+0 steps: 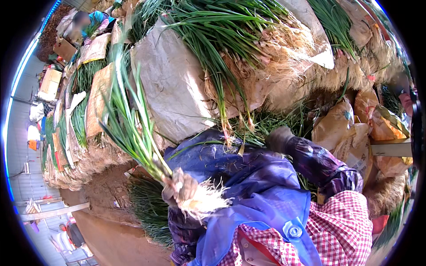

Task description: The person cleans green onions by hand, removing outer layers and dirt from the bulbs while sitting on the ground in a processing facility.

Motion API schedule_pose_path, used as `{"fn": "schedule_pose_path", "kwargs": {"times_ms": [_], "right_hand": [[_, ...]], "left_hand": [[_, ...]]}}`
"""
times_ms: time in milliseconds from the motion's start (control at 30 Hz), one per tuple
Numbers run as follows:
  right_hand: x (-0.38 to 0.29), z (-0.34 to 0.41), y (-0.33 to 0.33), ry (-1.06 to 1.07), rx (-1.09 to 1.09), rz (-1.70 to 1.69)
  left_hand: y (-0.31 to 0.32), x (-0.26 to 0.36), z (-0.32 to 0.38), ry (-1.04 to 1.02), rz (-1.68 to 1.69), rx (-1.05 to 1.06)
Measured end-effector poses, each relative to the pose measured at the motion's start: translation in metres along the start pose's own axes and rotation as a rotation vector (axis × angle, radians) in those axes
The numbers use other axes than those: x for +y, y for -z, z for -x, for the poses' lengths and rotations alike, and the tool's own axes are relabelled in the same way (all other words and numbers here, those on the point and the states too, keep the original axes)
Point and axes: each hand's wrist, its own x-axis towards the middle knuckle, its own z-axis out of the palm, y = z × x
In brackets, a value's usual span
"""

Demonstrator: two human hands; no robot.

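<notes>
My gloved left hand (181, 187) is closed around the lower stems of a bunch of green onions (133, 123). Its pale roots (206, 199) stick out to the right of the fist, and its leaves reach up and left, blurred at the tips. My right hand (280, 139), in a dark glove, is blurred beside the right edge of my blue apron (266, 186); its fingers cannot be made out. Loose green stalks with roots (223, 123) hang over the sacking edge onto the apron. A large heap of green onions (226, 36) lies before me, its roots to the right.
White sacking (173, 76) lies under the heap. Leaf scraps (266, 124) gather beyond my lap, and more greens (149, 199) are piled on the floor at left. Crumpled bags (346, 133) stand right of my arm. Covered stacks (80, 126) line the left, where another person (100, 20) sits.
</notes>
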Motion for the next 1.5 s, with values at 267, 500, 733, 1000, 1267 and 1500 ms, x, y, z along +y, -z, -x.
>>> {"fn": "schedule_pose_path", "kwargs": {"times_ms": [267,500,733,1000,1267,1500], "right_hand": [[-0.003,-0.058,0.029,0.183,0.956,-0.965],[-0.014,-0.041,0.049,-0.040,0.912,-0.579],[-0.043,-0.008,0.037,0.556,0.777,-1.277],[0.002,-0.046,-0.017,0.019,0.116,-0.112],[-0.053,-0.064,0.058,0.168,0.726,-0.730],[-0.022,-0.023,0.049,0.698,0.230,-1.889]], "left_hand": [[-0.007,-0.062,-0.042,0.127,-0.323,0.551],[0.007,-0.088,-0.046,0.216,-0.616,0.591],[-0.001,-0.100,-0.047,0.398,-0.627,0.691],[-0.006,-0.049,-0.012,0.215,0.045,0.247],[-0.002,-0.047,-0.038,0.131,-0.235,0.395],[0.022,-0.059,-0.025,0.209,-0.609,0.695]]}}
